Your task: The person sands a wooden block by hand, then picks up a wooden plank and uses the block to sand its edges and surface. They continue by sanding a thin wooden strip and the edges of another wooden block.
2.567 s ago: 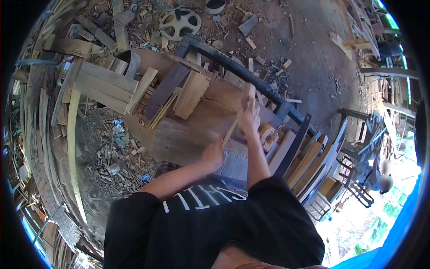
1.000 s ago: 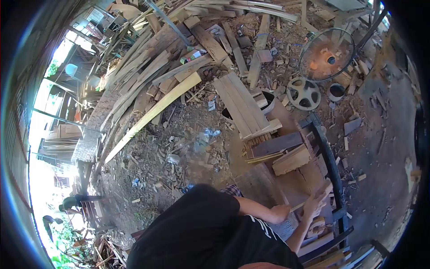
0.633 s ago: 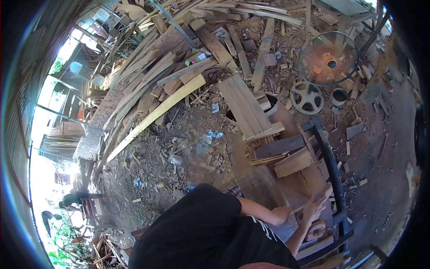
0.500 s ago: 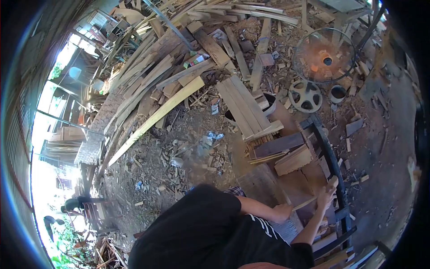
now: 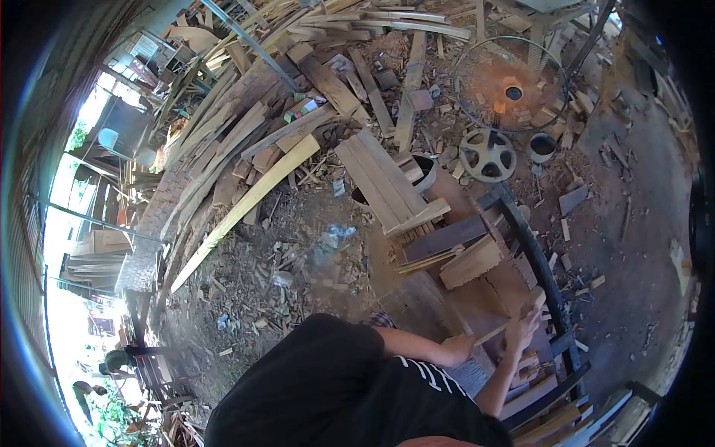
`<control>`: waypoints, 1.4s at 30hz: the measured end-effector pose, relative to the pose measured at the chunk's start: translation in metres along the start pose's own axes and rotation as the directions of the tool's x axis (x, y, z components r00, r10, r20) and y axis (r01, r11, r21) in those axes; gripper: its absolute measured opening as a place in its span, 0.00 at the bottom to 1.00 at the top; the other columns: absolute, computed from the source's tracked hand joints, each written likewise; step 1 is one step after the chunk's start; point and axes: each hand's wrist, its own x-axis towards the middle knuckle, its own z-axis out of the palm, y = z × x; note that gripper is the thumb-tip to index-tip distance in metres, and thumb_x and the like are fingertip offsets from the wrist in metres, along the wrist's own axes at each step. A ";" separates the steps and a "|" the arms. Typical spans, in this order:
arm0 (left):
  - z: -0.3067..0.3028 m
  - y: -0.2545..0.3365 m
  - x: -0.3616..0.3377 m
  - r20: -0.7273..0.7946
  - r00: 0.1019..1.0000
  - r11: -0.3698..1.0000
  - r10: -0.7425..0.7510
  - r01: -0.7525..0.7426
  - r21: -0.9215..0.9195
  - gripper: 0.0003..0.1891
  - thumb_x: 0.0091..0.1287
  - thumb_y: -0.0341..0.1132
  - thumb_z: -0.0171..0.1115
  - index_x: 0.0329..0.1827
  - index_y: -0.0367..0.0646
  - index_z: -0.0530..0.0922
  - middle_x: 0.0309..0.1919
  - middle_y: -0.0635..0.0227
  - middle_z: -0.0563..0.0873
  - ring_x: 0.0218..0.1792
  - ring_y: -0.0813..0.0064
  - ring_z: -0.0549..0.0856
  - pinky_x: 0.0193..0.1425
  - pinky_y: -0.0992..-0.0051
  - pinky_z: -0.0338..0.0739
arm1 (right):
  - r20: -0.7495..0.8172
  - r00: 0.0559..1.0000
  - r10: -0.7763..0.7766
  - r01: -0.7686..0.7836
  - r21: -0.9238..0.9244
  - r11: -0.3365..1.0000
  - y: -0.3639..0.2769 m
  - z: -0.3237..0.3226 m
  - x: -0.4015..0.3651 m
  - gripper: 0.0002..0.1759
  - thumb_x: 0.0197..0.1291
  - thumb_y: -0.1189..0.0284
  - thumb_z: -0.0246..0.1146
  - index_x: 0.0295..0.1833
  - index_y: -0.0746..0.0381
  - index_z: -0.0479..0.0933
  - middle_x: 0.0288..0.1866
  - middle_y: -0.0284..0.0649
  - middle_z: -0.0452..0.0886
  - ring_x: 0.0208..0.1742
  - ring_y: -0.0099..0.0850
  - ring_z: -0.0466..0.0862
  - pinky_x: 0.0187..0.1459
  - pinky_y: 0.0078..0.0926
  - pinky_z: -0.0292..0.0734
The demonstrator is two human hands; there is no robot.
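My left hand [image 5: 457,349] is closed at the near end of a thin pale wooden strip [image 5: 491,334], over the wooden work surface. To its right, my right hand [image 5: 524,328] is wrapped round a light wooden piece with a rounded end [image 5: 538,298] that sticks out above the fist. The strip runs between the two hands; I cannot tell if it joins the piece in my right fist. Beside the hands lies a wide board [image 5: 424,304]. Farther up the surface are a thick wooden block [image 5: 472,263] and a dark plank [image 5: 445,238].
A dark curved frame [image 5: 538,261] edges the work surface on the right. Joined planks [image 5: 380,181] lie beyond it, near a spoked wheel [image 5: 488,156] and a wire-rimmed round stand [image 5: 512,83]. Timber is piled along the left, with a long yellowish plank [image 5: 246,212]. Scraps litter the ground.
The whole view has shifted slightly, so the scene sits a little farther left. Both hands keep nearly the same grip and place on the work surface.
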 end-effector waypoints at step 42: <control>-0.026 0.016 -0.011 0.081 0.996 0.996 0.037 -0.043 0.081 0.22 0.61 0.28 0.53 0.61 0.40 0.71 0.39 0.36 0.83 0.46 0.38 0.82 0.53 0.47 0.75 | -0.162 0.987 0.002 0.013 0.096 0.995 0.009 0.010 0.021 0.33 0.62 0.59 0.58 0.70 0.53 0.57 0.48 0.62 0.70 0.40 0.60 0.81 0.43 0.55 0.77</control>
